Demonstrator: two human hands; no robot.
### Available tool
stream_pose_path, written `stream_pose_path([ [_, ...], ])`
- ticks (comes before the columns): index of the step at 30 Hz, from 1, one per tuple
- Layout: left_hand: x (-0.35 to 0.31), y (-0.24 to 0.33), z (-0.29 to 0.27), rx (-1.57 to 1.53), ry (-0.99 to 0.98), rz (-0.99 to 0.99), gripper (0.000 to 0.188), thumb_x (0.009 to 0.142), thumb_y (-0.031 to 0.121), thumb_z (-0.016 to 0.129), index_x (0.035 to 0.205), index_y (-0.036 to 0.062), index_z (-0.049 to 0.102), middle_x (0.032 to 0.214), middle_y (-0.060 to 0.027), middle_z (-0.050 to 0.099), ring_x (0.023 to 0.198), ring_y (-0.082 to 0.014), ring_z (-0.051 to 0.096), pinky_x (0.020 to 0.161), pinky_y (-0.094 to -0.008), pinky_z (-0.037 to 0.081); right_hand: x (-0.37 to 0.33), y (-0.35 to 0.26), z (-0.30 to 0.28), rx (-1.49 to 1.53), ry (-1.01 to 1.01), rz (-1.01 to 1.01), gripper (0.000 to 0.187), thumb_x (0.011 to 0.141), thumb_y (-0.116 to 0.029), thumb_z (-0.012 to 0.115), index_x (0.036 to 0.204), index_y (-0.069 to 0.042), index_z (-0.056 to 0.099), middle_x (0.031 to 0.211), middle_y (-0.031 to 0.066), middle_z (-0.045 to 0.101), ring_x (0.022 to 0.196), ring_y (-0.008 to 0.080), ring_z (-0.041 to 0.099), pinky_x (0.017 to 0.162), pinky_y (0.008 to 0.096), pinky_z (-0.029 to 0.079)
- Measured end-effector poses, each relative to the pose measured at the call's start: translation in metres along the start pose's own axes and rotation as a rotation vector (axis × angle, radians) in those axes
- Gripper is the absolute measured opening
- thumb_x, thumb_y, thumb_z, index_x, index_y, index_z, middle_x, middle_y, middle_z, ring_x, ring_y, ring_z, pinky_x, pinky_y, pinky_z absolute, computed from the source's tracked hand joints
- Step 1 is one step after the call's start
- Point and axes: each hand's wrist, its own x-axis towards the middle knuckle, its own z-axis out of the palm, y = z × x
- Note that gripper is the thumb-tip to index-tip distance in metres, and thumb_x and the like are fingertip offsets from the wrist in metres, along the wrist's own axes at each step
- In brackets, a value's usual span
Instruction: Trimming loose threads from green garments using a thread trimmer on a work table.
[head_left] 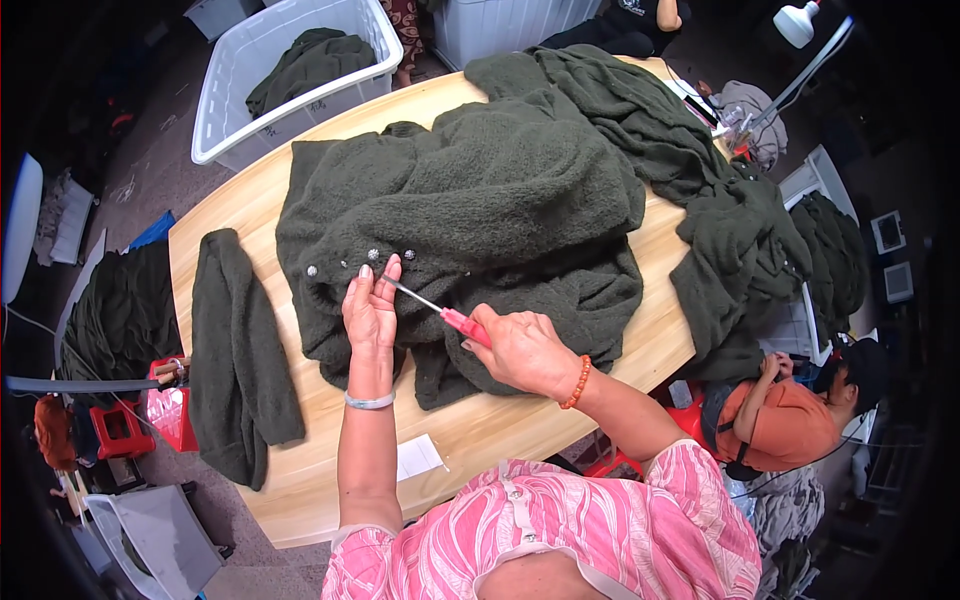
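Note:
A dark green knit garment (480, 190) lies bunched on the table before me, with several silvery decorated buttons (373, 254) along its left part. My left hand (372, 305) is palm up at these buttons, its fingertips closed on the knit edge. My right hand (525, 345) grips a red-handled tool (465, 325) with a thin metal shaft, perhaps a screwdriver or a hook. The shaft points up and left to my left fingertips, where its tip is too small to make out. Exactly what my left fingers pinch is partly hidden.
The light wooden table (330, 465) carries a folded green knit piece (235, 350) at left, more knits (640, 110) at right and a white paper (418, 457) near me. A white bin (300, 110) stands beyond. A person in orange (780, 420) sits at right.

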Motion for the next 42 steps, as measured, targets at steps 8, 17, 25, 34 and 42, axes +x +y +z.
stream_pose_path([
  [8,0.001,0.003,-0.011,-0.023,-0.006,-0.004,0.013,0.099,0.005,0.052,0.101,-0.0070,0.058,0.116,-0.0251,0.062,0.116,-0.0433,0.059,0.099,-0.0476,0.054,0.001,0.001,-0.002,0.012,-0.023,-0.024,0.026,0.091,-0.028,0.063,0.100,-0.007,0.051,0.073,0.0214,0.064,0.075,0.0425,0.065,0.068,0.0515,0.050],
  [17,0.010,0.031,-0.036,-0.387,-0.155,-0.062,0.043,0.099,0.022,0.055,0.132,-0.0037,0.045,0.134,-0.0208,0.054,0.122,-0.0443,0.053,0.096,-0.0458,0.056,-0.004,0.010,-0.001,0.094,0.004,-0.016,0.025,0.090,-0.026,0.064,0.100,-0.007,0.052,0.076,0.0190,0.064,0.076,0.0417,0.064,0.067,0.0503,0.050],
  [25,0.025,0.037,-0.046,-0.168,0.124,0.027,0.015,0.098,0.005,0.054,0.109,-0.0051,0.053,0.121,-0.0281,0.057,0.120,-0.0466,0.054,0.106,-0.0543,0.047,0.029,-0.020,0.019,0.067,-0.039,-0.102,0.027,0.090,-0.027,0.063,0.098,-0.003,0.052,0.075,0.0206,0.066,0.076,0.0410,0.066,0.068,0.0504,0.051],
  [34,0.018,0.042,-0.045,-0.210,0.055,-0.085,0.038,0.102,0.010,0.046,0.125,-0.0192,0.040,0.131,-0.0384,0.045,0.128,-0.0444,0.047,0.115,-0.0471,0.039,0.011,0.016,0.010,-0.063,0.196,-0.083,0.017,0.086,-0.017,0.060,0.089,0.000,0.056,0.066,0.0178,0.064,0.066,0.0343,0.067,0.060,0.0446,0.051],
  [42,0.009,0.020,-0.042,0.112,-0.053,0.011,0.029,0.100,0.012,0.053,0.120,-0.0091,0.049,0.115,-0.0245,0.061,0.109,-0.0401,0.062,0.099,-0.0468,0.053,-0.035,0.004,-0.008,0.214,-0.065,-0.147,0.026,0.087,-0.025,0.065,0.096,-0.003,0.053,0.079,0.0196,0.067,0.084,0.0426,0.065,0.071,0.0519,0.049],
])
